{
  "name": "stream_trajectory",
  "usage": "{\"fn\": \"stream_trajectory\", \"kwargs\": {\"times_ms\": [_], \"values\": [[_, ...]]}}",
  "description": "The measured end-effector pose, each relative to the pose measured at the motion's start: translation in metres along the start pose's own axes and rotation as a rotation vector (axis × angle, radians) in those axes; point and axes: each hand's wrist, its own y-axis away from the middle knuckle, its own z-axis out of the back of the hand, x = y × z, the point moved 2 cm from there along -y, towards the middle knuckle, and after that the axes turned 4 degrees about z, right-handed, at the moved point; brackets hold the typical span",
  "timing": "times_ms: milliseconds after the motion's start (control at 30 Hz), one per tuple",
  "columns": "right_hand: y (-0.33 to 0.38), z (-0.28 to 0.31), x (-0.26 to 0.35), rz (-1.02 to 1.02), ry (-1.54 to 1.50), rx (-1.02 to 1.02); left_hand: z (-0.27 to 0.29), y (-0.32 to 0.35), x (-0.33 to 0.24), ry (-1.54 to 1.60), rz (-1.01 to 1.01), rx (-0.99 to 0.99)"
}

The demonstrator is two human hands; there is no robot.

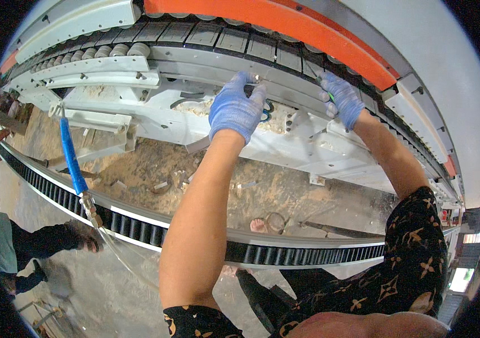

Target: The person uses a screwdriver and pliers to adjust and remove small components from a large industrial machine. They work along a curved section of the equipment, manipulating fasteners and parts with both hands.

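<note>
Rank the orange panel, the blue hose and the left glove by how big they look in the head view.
1. orange panel, the longest and broadest.
2. blue hose and left glove: too close to rank. The hose is longer but thin, the glove shorter but wider, and the fisheye bends things near the rim.

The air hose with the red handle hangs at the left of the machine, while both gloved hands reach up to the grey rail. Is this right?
Not quite: the head view shows the handle of the air hose is blue, not red. The rest holds: it hangs at the left of the machine, while the left hand and the right hand, both in blue gloves, reach up to the grey rail.
</note>
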Motion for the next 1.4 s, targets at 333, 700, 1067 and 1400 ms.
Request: {"fn": "stream_trajectory", "kwargs": {"times_ms": [333,700,1067,1400], "values": [[0.007,0.0,-0.006,-0.187,-0.453,0.133,-0.004,-0.004,0.008,0.014,-0.017,-0.021],[0.012,0.005,-0.01,-0.029,-0.287,0.085,-0.005,-0.004,0.008,0.045,-0.001,0.005],[0.003,0.004,-0.001,0.06,-0.012,0.067,-0.005,-0.001,0.004,0.032,-0.093,-0.085],[0.014,-0.004,0.008,-0.113,-0.261,0.078,-0.006,-0.007,-0.004,0.009,-0.005,0.024]]}}
